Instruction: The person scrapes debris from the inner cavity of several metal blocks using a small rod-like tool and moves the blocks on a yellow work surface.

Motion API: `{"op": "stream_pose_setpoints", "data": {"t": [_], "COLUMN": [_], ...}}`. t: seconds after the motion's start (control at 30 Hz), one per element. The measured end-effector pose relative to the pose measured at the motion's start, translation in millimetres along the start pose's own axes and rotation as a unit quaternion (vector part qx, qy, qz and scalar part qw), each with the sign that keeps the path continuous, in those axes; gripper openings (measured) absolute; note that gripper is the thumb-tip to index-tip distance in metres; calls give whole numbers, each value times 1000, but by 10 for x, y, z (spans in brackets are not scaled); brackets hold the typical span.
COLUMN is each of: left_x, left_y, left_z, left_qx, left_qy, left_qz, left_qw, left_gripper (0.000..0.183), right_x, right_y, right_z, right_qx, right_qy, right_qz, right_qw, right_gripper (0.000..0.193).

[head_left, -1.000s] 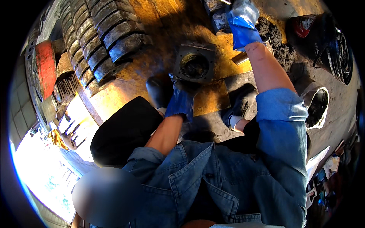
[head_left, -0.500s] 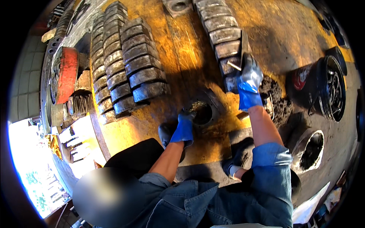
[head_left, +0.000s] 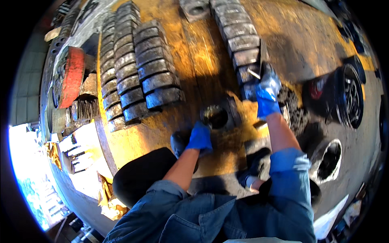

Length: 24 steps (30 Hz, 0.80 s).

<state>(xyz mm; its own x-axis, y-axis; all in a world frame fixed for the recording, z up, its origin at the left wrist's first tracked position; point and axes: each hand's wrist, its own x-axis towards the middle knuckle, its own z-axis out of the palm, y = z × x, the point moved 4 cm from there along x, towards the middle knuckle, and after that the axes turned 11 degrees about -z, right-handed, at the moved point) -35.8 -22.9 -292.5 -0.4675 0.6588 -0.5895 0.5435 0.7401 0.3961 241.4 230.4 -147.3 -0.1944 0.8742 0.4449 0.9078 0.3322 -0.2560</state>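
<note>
My left hand (head_left: 199,136), in a blue glove, grips the near left edge of a greasy metal block with a round hole (head_left: 231,111). The block lies on the yellow, stained work surface, and its bore is dark inside with a bright patch on the wall. In a blue glove smeared grey, my right hand (head_left: 268,88) is closed round a dark flat-bladed tool (head_left: 263,52). The blade points away from me, and a short pale piece sticks out at its left. This hand is beside the near end of a row of metal blocks (head_left: 245,43).
Several more rows of blocks (head_left: 159,65) stand at the left, with a red-rimmed wheel (head_left: 73,77) beyond them. Right of my right hand are a heap of dark crumbly material (head_left: 299,115), a black bucket (head_left: 324,93) and a pale, open-ended container (head_left: 335,150).
The holed block sits tilted or turned differently, slightly right of its earlier place in the picture. My left hand has shifted a little on its edge. The right hand still holds the tool.
</note>
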Motion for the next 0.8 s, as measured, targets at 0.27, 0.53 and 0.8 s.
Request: {"op": "stream_pose_setpoints", "data": {"t": [0.27,0.53,0.8], "left_x": [562,1021,-450], "left_y": [133,200,985], "left_z": [158,108,-33], "left_qx": [-16,167,150], "left_qy": [-98,-97,69], "left_qz": [54,79,146], "left_qw": [994,978,975], "left_gripper": [39,37,24], "right_x": [75,-978,-3441], "right_y": [729,274,376], "right_z": [206,-1257,-798], "right_qx": [412,552,825], "right_qy": [81,167,141], "right_qz": [142,212,377], "right_qw": [896,789,397], "right_gripper": [40,40,30]}}
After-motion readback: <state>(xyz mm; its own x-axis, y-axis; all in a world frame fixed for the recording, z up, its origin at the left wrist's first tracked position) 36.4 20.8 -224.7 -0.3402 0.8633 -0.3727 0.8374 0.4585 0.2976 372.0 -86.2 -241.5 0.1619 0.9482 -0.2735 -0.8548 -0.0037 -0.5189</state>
